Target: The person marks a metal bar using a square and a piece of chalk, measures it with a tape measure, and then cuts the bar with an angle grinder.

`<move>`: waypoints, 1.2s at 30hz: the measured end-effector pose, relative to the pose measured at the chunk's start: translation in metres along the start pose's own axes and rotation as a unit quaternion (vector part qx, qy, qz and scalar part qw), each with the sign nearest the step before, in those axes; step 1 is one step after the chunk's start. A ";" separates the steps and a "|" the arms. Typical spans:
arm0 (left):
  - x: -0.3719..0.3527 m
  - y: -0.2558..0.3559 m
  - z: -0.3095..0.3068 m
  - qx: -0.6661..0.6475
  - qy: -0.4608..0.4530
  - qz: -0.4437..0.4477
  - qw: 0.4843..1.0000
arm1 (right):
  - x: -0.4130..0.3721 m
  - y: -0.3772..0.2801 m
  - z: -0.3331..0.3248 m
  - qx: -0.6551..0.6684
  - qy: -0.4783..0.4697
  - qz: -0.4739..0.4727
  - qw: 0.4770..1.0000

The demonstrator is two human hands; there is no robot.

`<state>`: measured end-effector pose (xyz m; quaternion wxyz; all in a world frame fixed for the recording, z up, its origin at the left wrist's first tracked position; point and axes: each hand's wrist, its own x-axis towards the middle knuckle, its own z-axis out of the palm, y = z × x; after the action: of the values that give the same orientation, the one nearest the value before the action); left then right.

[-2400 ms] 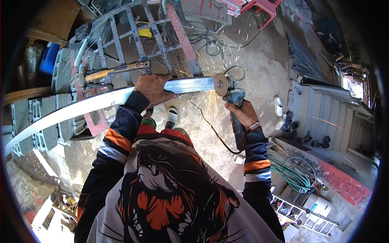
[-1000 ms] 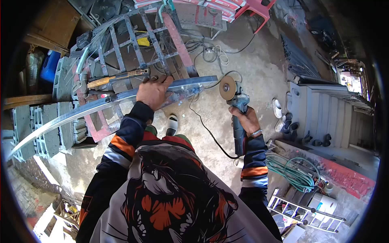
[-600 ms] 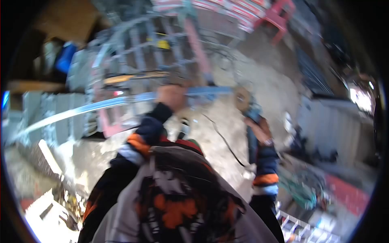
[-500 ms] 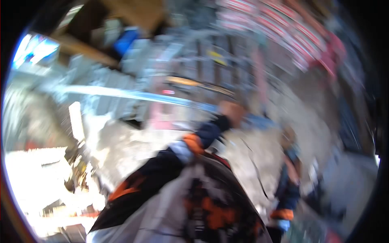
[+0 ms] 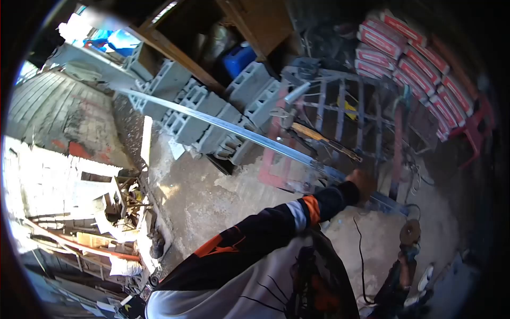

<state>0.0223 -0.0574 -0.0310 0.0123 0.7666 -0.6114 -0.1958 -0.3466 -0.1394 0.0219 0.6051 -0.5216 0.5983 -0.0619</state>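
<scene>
My left hand [image 5: 362, 185] is closed around a long, shiny metal channel [image 5: 223, 125] near its right end. The channel runs from the upper left across a rack of metal bars [image 5: 360, 114]. In my right hand [image 5: 406, 270], low on the right, is an angle grinder [image 5: 409, 250] with a round brown disc [image 5: 410, 232] facing up. The disc is apart from the channel. On the rack lie a wire brush [image 5: 313, 133] with a wooden handle and a grey clamp-like tool [image 5: 282, 116]. My left fingers are partly hidden by the back of the hand.
Grey hollow blocks [image 5: 196, 114] line the floor behind the channel. Red and white sacks [image 5: 419, 69] are stacked at the upper right, by a pink plastic chair [image 5: 478, 127]. A blue jug [image 5: 239, 61] stands at the back. A black cable [image 5: 362, 255] lies on the concrete floor.
The view has turned and sharpened from heavy blur. Both hands now appear lower and further right in the picture, the left still at the channel and the right still with the grinder.
</scene>
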 end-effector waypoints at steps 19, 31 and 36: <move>-0.026 0.006 -0.027 0.047 0.000 0.039 0.998 | -0.027 -0.044 0.024 -0.074 0.015 0.020 0.997; -0.032 0.004 -0.015 0.085 0.039 0.054 0.994 | -0.016 -0.034 0.020 -0.112 -0.016 0.018 0.993; -0.033 0.004 -0.013 0.082 0.064 0.062 0.993 | -0.013 -0.031 0.019 -0.156 -0.006 0.025 0.987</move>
<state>0.0168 -0.0298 -0.0088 0.0006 0.7368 -0.6695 -0.0949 -0.3181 -0.1331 0.0474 0.5211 -0.5949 0.6100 0.0498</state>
